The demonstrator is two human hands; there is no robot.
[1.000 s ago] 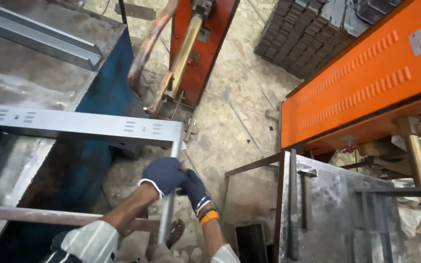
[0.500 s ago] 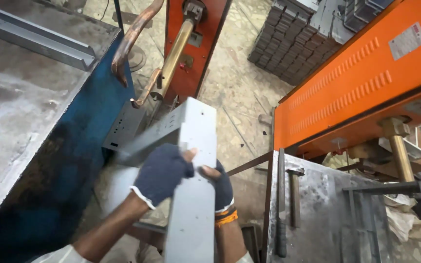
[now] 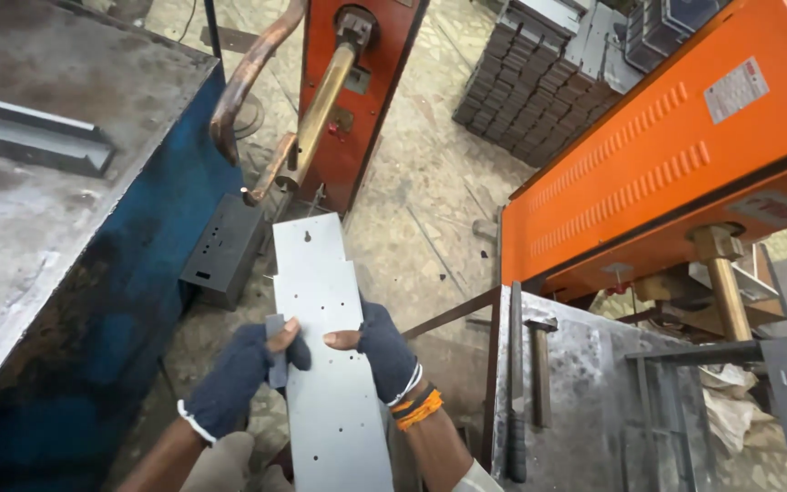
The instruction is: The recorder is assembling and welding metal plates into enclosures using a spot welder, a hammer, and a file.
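Metal panel point(image 3: 325, 364) gripped between both hands.

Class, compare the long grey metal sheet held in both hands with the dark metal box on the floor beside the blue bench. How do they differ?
The grey metal sheet is pale, flat and long; the dark metal box is blackish, squat and folded into a box. The left hand and right hand hold the sheet up, while the box rests on the floor. Both have small punched holes.
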